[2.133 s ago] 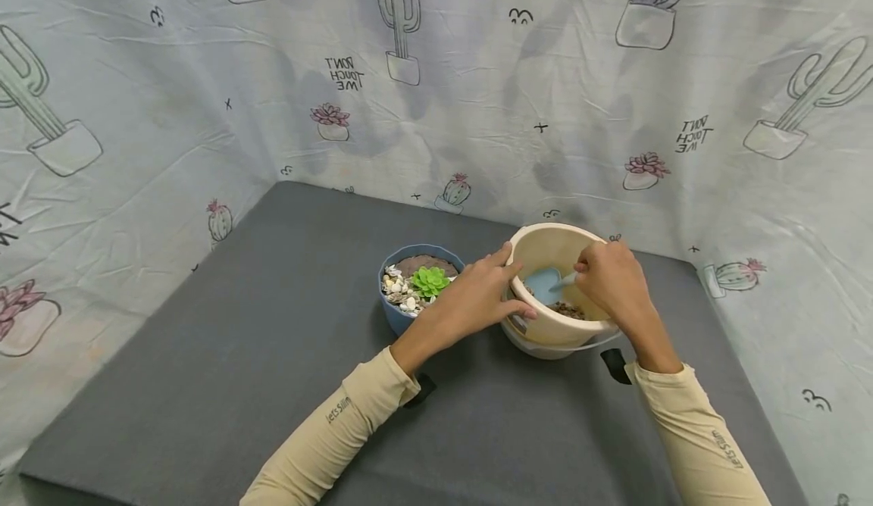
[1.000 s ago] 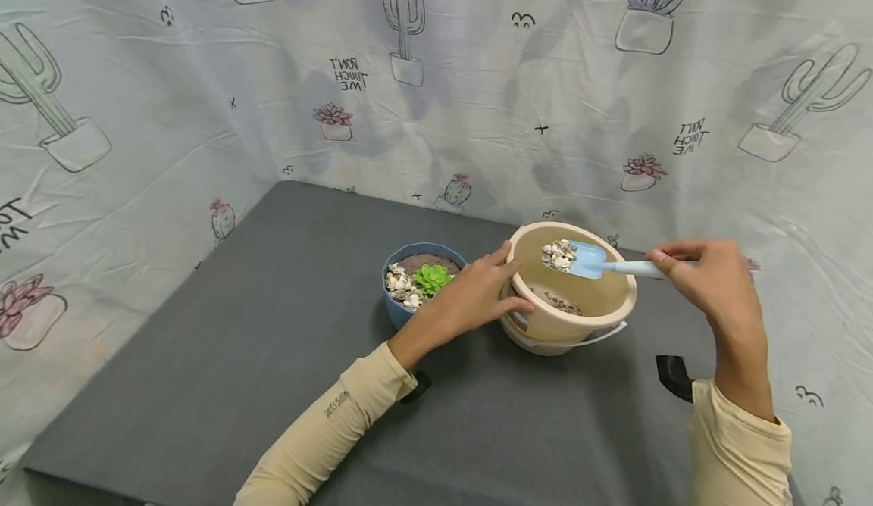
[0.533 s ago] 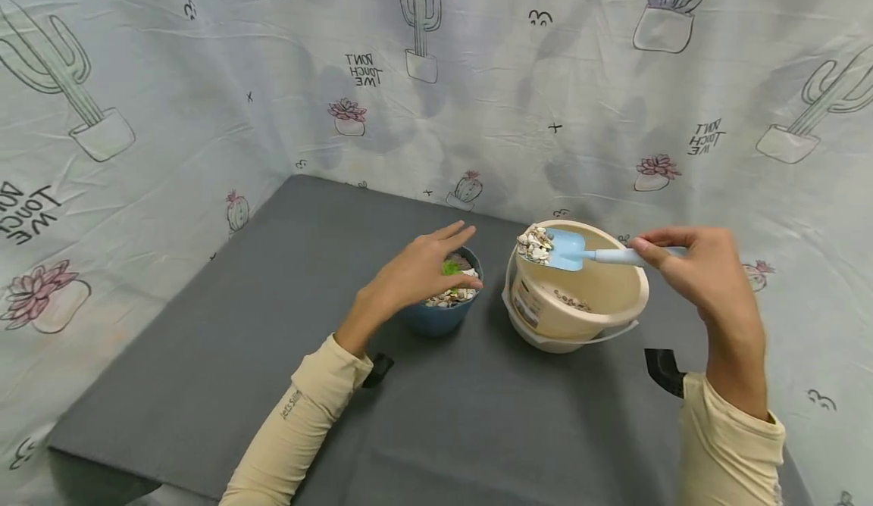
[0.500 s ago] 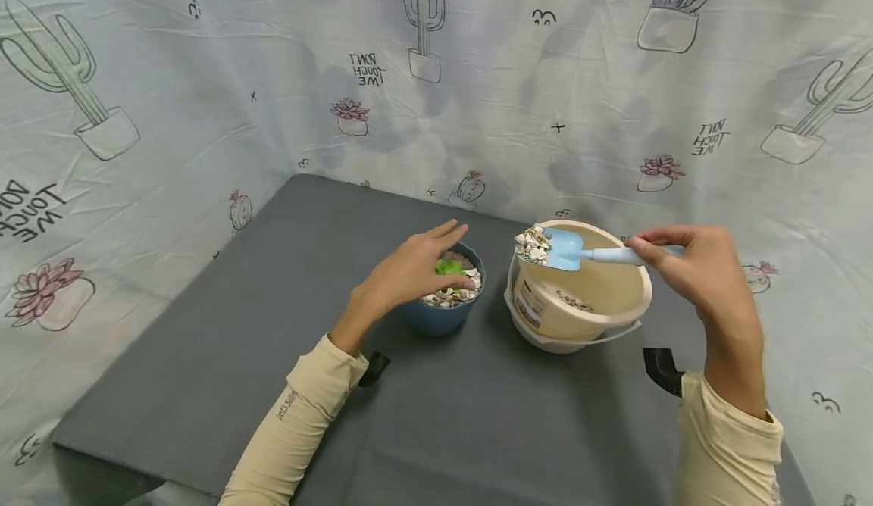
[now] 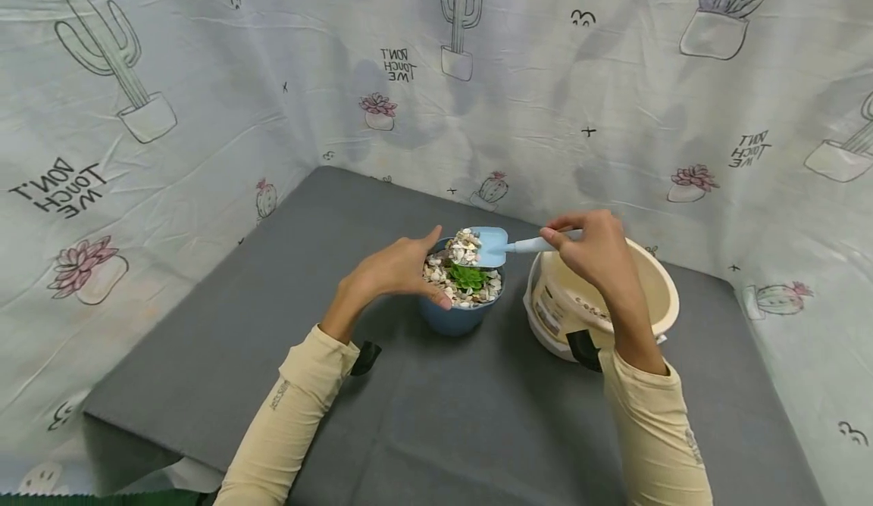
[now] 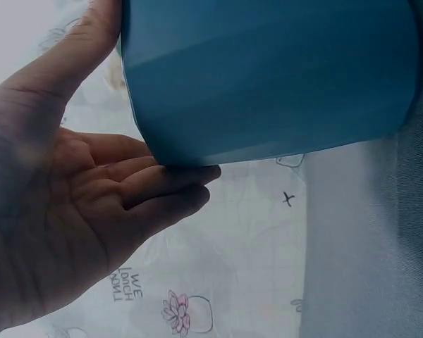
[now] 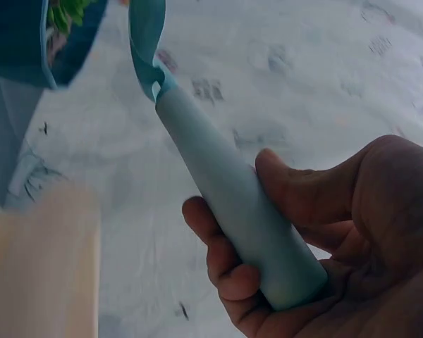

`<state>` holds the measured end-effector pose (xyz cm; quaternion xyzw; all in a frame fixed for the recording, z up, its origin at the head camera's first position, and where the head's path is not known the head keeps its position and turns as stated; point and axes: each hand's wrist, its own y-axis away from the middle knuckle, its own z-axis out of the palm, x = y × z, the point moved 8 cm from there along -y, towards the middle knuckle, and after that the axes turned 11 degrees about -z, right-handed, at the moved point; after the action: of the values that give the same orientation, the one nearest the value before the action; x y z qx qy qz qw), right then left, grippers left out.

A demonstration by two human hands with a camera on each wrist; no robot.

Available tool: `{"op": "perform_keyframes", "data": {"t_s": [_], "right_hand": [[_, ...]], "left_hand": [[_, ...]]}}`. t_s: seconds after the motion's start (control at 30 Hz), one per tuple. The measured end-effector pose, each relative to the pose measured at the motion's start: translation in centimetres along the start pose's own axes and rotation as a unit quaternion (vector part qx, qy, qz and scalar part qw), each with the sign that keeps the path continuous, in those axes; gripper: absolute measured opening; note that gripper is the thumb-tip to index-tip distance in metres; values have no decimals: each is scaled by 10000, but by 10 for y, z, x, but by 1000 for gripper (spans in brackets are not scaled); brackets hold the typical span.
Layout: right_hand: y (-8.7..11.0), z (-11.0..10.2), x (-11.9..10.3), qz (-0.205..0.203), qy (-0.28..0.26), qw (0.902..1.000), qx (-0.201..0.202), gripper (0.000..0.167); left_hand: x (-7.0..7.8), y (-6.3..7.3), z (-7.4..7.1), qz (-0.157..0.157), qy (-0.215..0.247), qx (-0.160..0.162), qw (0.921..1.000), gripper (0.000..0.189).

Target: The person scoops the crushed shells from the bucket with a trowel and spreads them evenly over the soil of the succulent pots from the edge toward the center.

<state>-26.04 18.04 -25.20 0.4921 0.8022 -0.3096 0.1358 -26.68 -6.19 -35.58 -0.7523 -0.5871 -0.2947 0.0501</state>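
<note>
On the grey counter [image 5: 416, 430], a cream bucket [image 5: 564, 313], partly hidden by the right hand [image 5: 599, 248], stands near the blue pot [image 5: 453, 320]. That hand's grip clasps a trowel [image 5: 494, 244], its pebbles [image 5: 464, 250] over the pot. The left wrist view alone shows the left hand's [image 5: 395, 267] lower fingers, outstretched, at the pot's wall.

Curtained-off work corner; building type cannot be told. Cactus-printed sheets [image 5: 532, 59] hang around a grey surface [image 5: 266, 324].
</note>
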Motion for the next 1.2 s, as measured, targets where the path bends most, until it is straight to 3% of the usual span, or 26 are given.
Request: {"op": "perform_keyframes", "data": {"t_s": [0.2,0.4,0.77,1.2], "right_hand": [[-14,18,-18,-324,239,9992,23,17],[-17,21,-35,-800,467,9950,377,14],[-8,23,-56,-1838,967,9746,840,5],[-3,22,-64,-2315,1138,9614,953,7]], "left_hand": [[-1,-1,-2,-147,-117,33,9998,137],[-1,0,-2,-268,-50,51,9996,137],[-2,0,-1,-349,-87,91,9993,137],[-3,-2,0,-438,39,47,9990,136]]}}
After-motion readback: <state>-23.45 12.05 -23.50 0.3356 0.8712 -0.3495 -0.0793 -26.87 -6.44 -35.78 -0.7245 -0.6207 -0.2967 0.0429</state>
